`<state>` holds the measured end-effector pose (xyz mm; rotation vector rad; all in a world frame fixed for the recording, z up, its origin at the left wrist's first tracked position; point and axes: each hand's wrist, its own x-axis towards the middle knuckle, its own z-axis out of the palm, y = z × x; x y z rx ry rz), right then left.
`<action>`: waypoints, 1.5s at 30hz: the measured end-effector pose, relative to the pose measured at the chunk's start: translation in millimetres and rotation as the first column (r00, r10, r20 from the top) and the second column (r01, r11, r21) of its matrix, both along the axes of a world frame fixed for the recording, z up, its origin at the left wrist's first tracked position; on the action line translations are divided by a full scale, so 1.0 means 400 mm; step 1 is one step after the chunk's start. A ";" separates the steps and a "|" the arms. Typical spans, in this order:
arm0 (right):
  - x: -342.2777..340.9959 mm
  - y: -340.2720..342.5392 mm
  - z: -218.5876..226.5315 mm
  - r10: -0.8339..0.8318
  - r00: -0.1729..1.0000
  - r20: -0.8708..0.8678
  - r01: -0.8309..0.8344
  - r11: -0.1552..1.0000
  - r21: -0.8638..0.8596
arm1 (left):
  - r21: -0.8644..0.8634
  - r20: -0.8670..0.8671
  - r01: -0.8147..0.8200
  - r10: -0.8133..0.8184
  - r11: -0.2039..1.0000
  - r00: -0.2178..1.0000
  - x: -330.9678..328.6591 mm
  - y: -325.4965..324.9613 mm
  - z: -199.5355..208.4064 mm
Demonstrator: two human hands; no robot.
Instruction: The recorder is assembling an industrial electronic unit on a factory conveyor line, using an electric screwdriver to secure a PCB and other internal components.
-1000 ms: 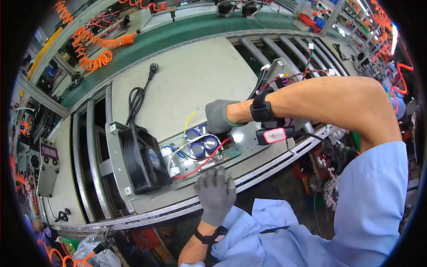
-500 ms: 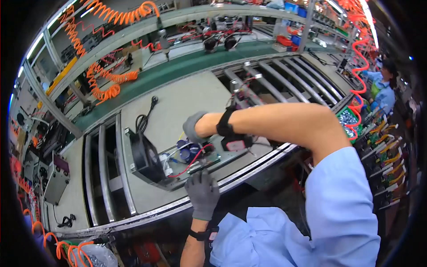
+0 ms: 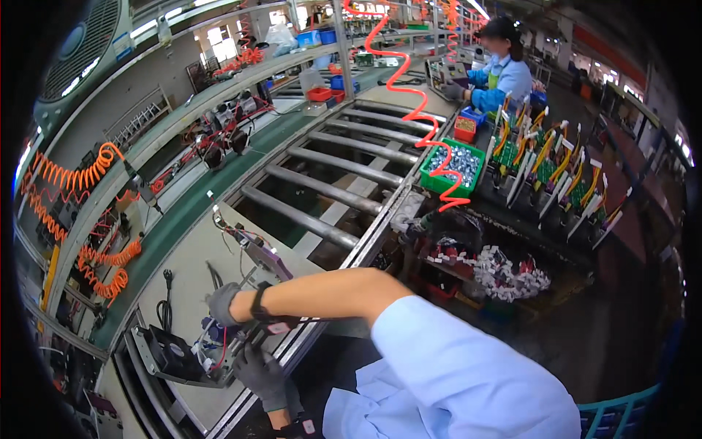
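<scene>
A metal chassis with a black fan (image 3: 174,353) at its left end lies on the light board at lower left. Blue round parts (image 3: 212,329) and a red wire (image 3: 222,355) show inside it. My left hand (image 3: 263,377), in a grey glove, is at the near edge of the chassis with its fingers curled onto it. Above the blue parts, my gloved right hand (image 3: 222,303) is closed; what its fingers hold is hidden. A black power cord (image 3: 165,306) lies beyond the fan. Beyond my right hand stands a purple-sided unit with wires (image 3: 268,260).
Bare metal rollers (image 3: 333,186) run away to the right. A green bin of small metal parts (image 3: 455,167) sits beside them, with a red coiled hose (image 3: 406,91) hanging over it. Several circuit boards (image 3: 552,172) stand in rows at right. A co-worker (image 3: 504,66) is at the far end.
The view has swung to the right, so the chassis and both hands appear farther left and lower. The co-worker, green bin and circuit boards show more fully. My hands stay at the chassis.
</scene>
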<state>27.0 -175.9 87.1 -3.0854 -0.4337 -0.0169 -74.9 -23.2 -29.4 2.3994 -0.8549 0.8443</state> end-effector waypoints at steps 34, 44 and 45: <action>-2.237 -1.257 0.033 -0.711 -0.681 0.175 0.504 -0.283 0.816 | 0.111 -0.177 0.026 -0.006 0.993 0.984 0.100 0.057 -0.011; -2.174 -1.123 0.147 -0.411 -0.896 0.172 0.280 -0.220 0.934 | 0.171 -0.225 0.041 -0.001 0.984 0.974 0.108 0.099 0.035; -2.303 -1.110 0.122 -0.421 -0.764 0.488 0.629 -0.322 0.707 | 0.059 -0.142 0.076 -0.067 0.995 0.988 0.069 0.066 0.054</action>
